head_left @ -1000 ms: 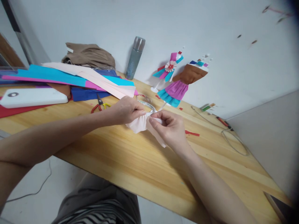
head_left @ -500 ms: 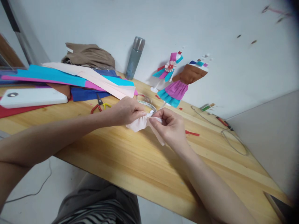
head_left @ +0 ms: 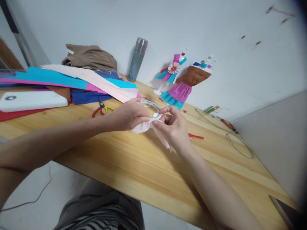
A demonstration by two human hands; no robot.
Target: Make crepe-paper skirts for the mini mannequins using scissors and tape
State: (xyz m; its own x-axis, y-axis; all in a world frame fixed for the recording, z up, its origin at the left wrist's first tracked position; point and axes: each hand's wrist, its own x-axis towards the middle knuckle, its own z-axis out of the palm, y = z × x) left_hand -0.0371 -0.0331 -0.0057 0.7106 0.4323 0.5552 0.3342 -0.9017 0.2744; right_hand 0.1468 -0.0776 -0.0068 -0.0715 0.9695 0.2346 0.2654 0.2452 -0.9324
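Note:
Above the table's front half, a strip of pale pink crepe paper (head_left: 142,127) is stretched between both hands. My left hand (head_left: 134,114) pinches its gathered edge from the left. My right hand (head_left: 173,125) has thumb and fingers closed on the strip's other part, and a loose end hangs below it. Right behind the fingertips is a roll of tape (head_left: 150,103), partly covered by the hands; whether they touch it I cannot tell. Scissors (head_left: 102,108) with red and yellow handles lie left of my left hand.
Coloured paper sheets (head_left: 79,75) and a white flat device (head_left: 33,100) lie at the left. A grey bottle (head_left: 137,60) and two small paper dresses on stands (head_left: 173,70) (head_left: 183,91) rise along the wall. A cable (head_left: 237,150) and red scraps (head_left: 196,136) are at the right.
My hands have shifted slightly, and the right fingers have lifted a little along the strip's edge. More of the tape roll shows behind them. The view has moved slightly.

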